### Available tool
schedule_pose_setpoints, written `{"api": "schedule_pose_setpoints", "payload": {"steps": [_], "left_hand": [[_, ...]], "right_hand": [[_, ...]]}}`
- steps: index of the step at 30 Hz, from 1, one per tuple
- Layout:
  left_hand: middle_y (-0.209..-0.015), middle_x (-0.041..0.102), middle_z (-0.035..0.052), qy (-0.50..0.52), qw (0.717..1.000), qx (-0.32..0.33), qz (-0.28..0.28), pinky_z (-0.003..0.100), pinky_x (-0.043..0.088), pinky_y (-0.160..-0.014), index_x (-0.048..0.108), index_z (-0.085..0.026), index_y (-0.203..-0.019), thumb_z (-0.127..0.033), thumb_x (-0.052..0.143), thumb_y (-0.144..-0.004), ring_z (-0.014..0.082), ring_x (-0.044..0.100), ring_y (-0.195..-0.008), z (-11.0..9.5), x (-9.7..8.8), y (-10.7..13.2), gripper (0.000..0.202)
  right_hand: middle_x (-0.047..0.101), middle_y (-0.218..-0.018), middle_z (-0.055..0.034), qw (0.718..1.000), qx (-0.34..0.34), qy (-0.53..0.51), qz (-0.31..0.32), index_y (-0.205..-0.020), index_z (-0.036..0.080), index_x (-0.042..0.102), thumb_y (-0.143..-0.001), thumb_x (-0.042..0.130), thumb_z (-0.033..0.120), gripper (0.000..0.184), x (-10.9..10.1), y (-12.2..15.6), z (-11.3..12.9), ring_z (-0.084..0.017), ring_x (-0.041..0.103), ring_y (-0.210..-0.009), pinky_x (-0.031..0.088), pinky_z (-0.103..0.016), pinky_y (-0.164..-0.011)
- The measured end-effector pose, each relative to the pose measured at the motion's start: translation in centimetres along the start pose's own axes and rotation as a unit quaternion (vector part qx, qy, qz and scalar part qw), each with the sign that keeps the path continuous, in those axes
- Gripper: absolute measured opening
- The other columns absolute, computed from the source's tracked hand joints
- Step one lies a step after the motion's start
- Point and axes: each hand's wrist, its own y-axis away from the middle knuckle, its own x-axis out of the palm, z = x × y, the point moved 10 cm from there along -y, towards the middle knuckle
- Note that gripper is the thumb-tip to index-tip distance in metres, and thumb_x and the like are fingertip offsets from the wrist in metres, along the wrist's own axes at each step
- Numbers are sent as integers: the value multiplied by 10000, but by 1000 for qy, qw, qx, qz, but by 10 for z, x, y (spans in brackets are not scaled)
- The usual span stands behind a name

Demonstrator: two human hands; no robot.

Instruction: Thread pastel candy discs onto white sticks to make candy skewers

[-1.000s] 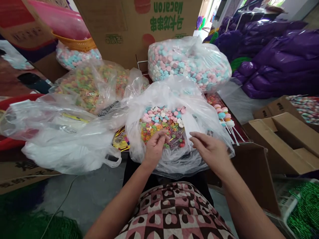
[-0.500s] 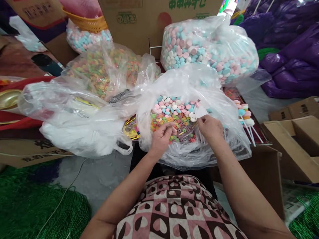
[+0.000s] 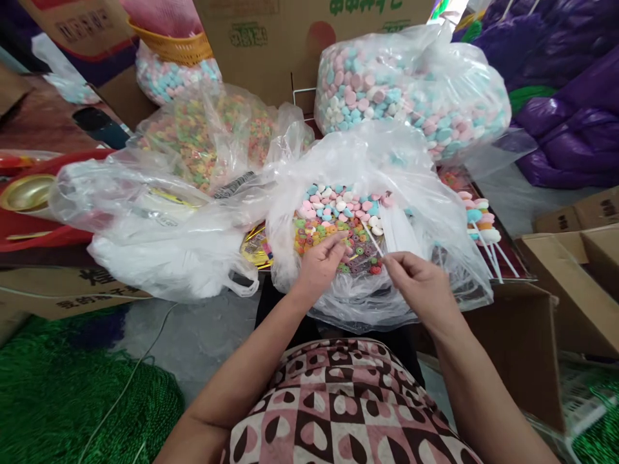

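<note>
Candy bag (image 3: 425, 212), the open clear one right in front of the person, resting approx. on the lap edge; it's the biggest thing in play. Inside: pastel pink/blue/white pieces at the back, ring candies (image 3: 333, 235) in mixed colours nearer the hands. Behind it sits a sealed pastel bag (image 3: 411, 90), a ring-candy sack (image 3: 207, 135) to the left, and a brown carton (image 3: 290, 32) w/ green print behind both. To the right, a few finished candy skewers (image 3: 476, 216) lie beside the open bag.

Left hand (image 3: 322, 264) is down in the rings, fingers curled narrow and pinching at one or two pieces; can't tell exactly how many it holds. Right hand (image 3: 420, 283) has thumb and forefinger closed tight on a thin white stick (image 3: 372, 240), which slants up-left so its tip is just over the rings, near the left fingertips.

How to do it well, imo: keep the stick pinched low & steady, tip angled toward the left hand, so the ring's hole meets the tip and not the other way round. Pick one ring at a time; check the hole is clear. Work over the bag mouth so drops fall back in. Don't snag the plastic w/ the tip.
</note>
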Motion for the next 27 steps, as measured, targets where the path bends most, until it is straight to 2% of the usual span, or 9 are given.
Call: {"api": "schedule_pose_setpoints", "payload": {"steps": [2,4,7,12,18,21,23,25,27], "left_hand": [[-838,728,26,26,999,-9,41,264,511,-673,724,-195,-1145,-396,679,-859,124,635,-686,-6,15,3,353],[-801,718,25,58,996,-8,66,257,498,-652,733,-192,-1131,-429,691,-857,122,626,-677,-12,26,7,365],[-705,673,6,82,994,-14,68,236,479,-629,757,-184,-1044,-446,754,-801,111,613,-667,-18,31,12,358],[-714,669,1,106,991,-29,70,221,456,-581,746,-175,-927,-469,816,-720,95,601,-632,-21,31,16,365],[-630,627,-18,87,993,-41,74,222,433,-571,669,-171,-826,-456,804,-738,90,565,-583,-14,32,19,327],[-666,636,-9,29,992,-58,107,235,430,-585,670,-171,-861,-446,725,-818,100,574,-596,-4,36,18,284],[-754,668,11,-50,991,-55,111,251,438,-600,691,-174,-971,-421,623,-898,115,593,-625,-1,36,11,266],[-892,703,39,-172,981,0,94,272,472,-683,696,-183,-1075,-354,539,-952,141,638,-739,-12,37,-4,262],[-1033,712,65,-323,938,91,84,296,486,-834,705,-188,-1099,-267,508,-968,181,657,-946,-29,47,-19,249]], "right_hand": [[527,-568,23,994,-4,-101,50,-792,192,724,-847,625,439,272,16,21,0,-130,436,-527,324,-269,-530],[462,-537,48,977,21,-192,85,-814,191,706,-856,650,457,275,30,35,-8,-107,358,-491,276,-257,-493],[442,-519,59,951,64,-285,106,-842,187,692,-856,685,490,304,45,44,-23,-96,322,-472,224,-248,-461],[501,-545,42,936,70,-321,122,-831,183,698,-835,729,525,343,53,46,-30,-88,348,-476,212,-239,-454],[531,-564,39,936,47,-326,127,-920,191,730,-876,686,541,356,53,50,-22,-82,349,-469,223,-234,-453],[490,-514,54,935,49,-326,128,-965,184,734,-865,693,550,382,53,51,-21,-85,348,-450,222,-233,-449],[432,-467,70,934,62,-333,111,-967,175,738,-851,705,557,401,49,50,-25,-84,330,-428,205,-232,-439],[394,-447,81,932,77,-346,72,-974,170,742,-854,710,545,395,38,48,-31,-80,312,-418,186,-231,-436],[391,-444,81,929,83,-360,26,-980,170,746,-868,711,508,358,25,46,-38,-78,308,-422,184,-230,-442]]}}
